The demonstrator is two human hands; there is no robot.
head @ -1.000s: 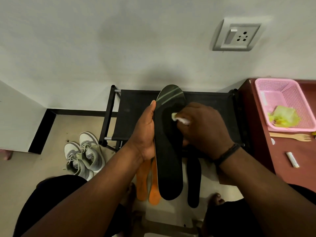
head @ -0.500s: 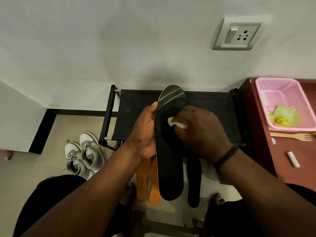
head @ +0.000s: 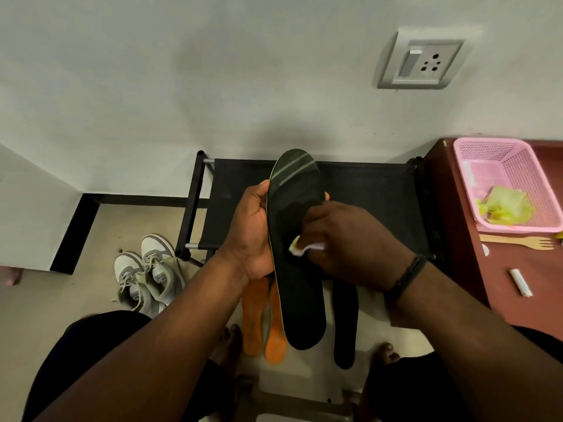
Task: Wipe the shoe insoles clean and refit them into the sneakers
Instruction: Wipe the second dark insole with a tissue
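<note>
Landmark: the black insole [head: 297,269] held upright in the middle of the view; every place below is given from it.

Orange insoles [head: 264,324]: two lie on the floor just below and left of it, nearest the person, flat and foam-like with a matt face.

Dark insole [head: 345,324]: lies on the floor just right of its heel end, thin and rounded at the tip.

Left hand [head: 251,231]: grips the black insole's left edge, thumb up by the toe end and fingertips curling round behind.

Right hand [head: 350,239]: clenched around a small white wipe [head: 303,247], pressing it onto the insole's mid face.

Black insole surface: smooth with a slight sheen, two pale stripes across the rounded toe and a thin pale rim along the left edge.

Sneakers [head: 149,275]: a white and grey laced pair on the floor well to the left, toes pointing away, both without a hand near them.

Rack [head: 365,202]: black fabric shelf on a metal frame directly behind.

Basket [head: 499,166]: pink plastic mesh far right on a reddish-brown table [head: 524,300], holding crumpled yellow-green material.

Progress: I judge the wiping under way on one of four insoles; whether the floor ones are cleaned cannot be told, and no refitting appears done.
</note>
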